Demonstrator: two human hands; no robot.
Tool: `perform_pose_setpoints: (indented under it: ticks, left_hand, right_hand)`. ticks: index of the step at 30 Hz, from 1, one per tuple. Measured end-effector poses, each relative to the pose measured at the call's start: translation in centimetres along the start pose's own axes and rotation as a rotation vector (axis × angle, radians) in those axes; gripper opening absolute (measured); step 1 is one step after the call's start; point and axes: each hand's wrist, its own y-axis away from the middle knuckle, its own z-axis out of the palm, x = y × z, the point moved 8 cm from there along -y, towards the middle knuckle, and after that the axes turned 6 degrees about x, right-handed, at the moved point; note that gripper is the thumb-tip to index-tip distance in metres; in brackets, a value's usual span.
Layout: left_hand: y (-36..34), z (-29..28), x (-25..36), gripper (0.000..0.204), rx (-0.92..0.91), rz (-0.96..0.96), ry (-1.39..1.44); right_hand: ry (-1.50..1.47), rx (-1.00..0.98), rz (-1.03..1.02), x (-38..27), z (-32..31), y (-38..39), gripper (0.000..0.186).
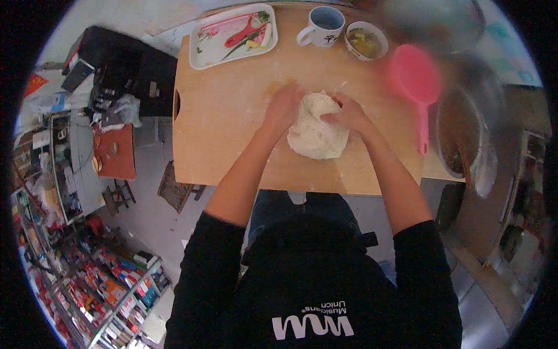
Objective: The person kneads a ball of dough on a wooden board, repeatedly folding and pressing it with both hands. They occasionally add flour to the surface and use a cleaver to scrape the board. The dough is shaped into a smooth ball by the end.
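A large pale lump of dough (318, 138) lies near the middle of the wooden board, its surface folded and uneven at the far end. My right hand (350, 114) grips the dough's far right side, with the thumb pressed into the top and the fingers curled round the edge. At the far left side of the lump is my left hand (283, 107), blurred by motion, so its fingers do not show clearly. It is close against the dough, but whether it holds any cannot be told. Traces of flour surround the dough on the wooden board (224, 131).
Along the far edge stand a white tray (204, 57) with a red peeler-like tool and vegetable pieces, a mug (326, 28) and a bowl (366, 41) of yellowish-green food. A pink ladle-shaped scoop (414, 75) is at right, beside a big round pot (462, 131).
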Motion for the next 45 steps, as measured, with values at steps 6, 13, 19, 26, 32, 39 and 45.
perform_pose_setpoints:
  ticks: [6,13,19,26,32,39,45]
  left_hand:
    - [-2.1,3.5,-2.9,0.048,-0.181,-0.594,0.16]
    - [2.7,3.4,6.1,0.03,0.269,0.113,-0.442]
    - [6.6,3.9,6.2,0.028,0.269,0.173,-0.53]
    - [4.1,6.1,3.9,0.02,0.134,0.178,-0.43]
    - [-2.4,7.0,3.5,0.021,0.135,0.154,-0.61]
    - [-1.8,3.3,2.9,0.031,-0.172,-0.354,-0.058]
    - [6.8,3.8,7.3,0.024,0.057,0.205,-0.342]
  right_hand:
    - [0.346,0.408,-0.379,-4.6,-0.6,4.6,0.045]
    - [0.284,0.429,-0.342,-3.7,-1.0,7.7,0.05]
    - [0.253,0.119,-0.42,-4.5,-1.1,9.8,0.076]
    - [0.487,0.207,-0.29,-2.9,0.3,6.6,0.067]
    - [0.588,0.105,-0.19,-0.8,-0.3,-0.8,0.04]
    - [0.566,0.344,-0.298,-5.9,-0.4,7.8,0.05]
    - [0.273,0.51,-0.303,-6.0,0.1,13.9,0.053]
